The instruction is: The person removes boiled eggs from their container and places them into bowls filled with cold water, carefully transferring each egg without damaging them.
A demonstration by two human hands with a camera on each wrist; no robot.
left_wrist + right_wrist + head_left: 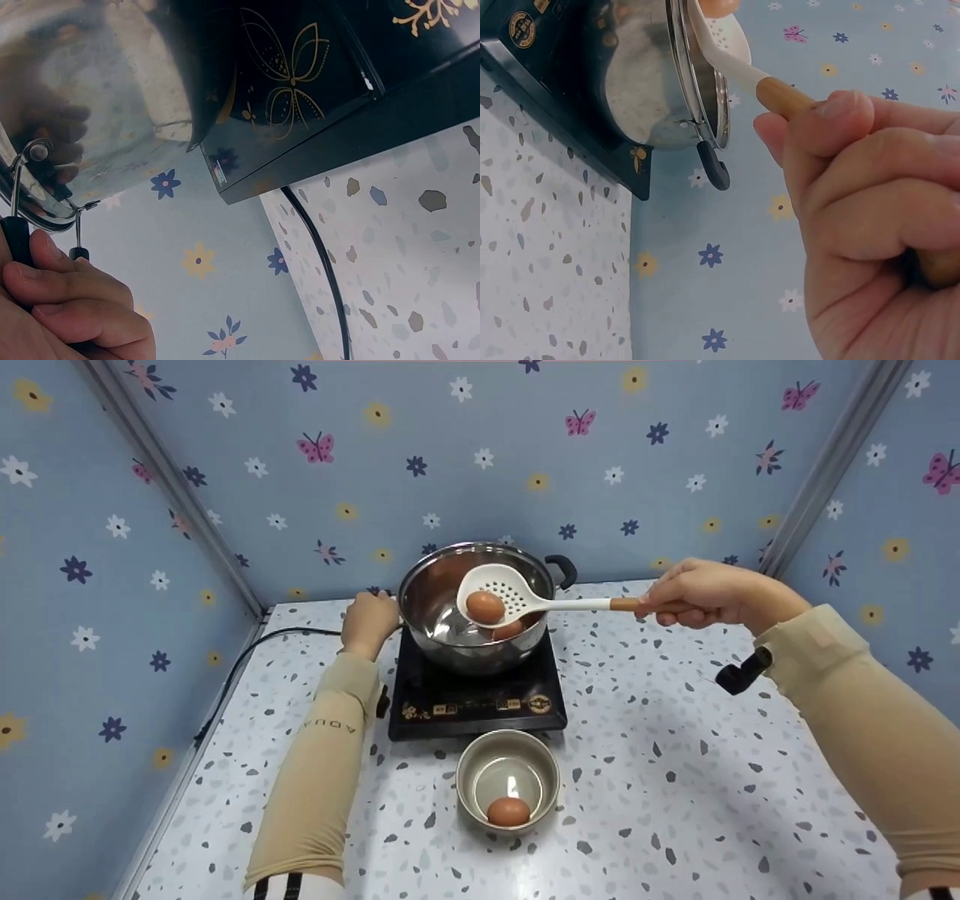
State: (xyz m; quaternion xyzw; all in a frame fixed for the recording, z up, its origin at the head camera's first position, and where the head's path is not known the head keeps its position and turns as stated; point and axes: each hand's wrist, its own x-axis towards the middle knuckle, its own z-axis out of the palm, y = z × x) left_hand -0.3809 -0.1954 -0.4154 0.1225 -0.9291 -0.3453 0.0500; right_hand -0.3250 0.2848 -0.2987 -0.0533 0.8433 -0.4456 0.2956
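Note:
My right hand (697, 596) grips the wooden handle (784, 97) of a white slotted spoon (574, 604). In the spoon's bowl, above the pot's opening, lies a brown egg (485, 607). Another brown egg (508, 631) shows inside the steel pot (457, 656), partly hidden behind the spoon. At the pot's left side, my left hand (370, 622) has its fingers curled round the black side handle (16, 240). Closer to me, a metal bowl (468, 769) stands on the table with one brown egg (508, 811) in it.
The pot stands on a black induction cooker (480, 720), whose cord (247, 652) runs off to the left. On the pot's right side sticks out a second black handle (564, 570). Flower-patterned panels (480, 457) enclose the speckled table (660, 780) at the back and sides.

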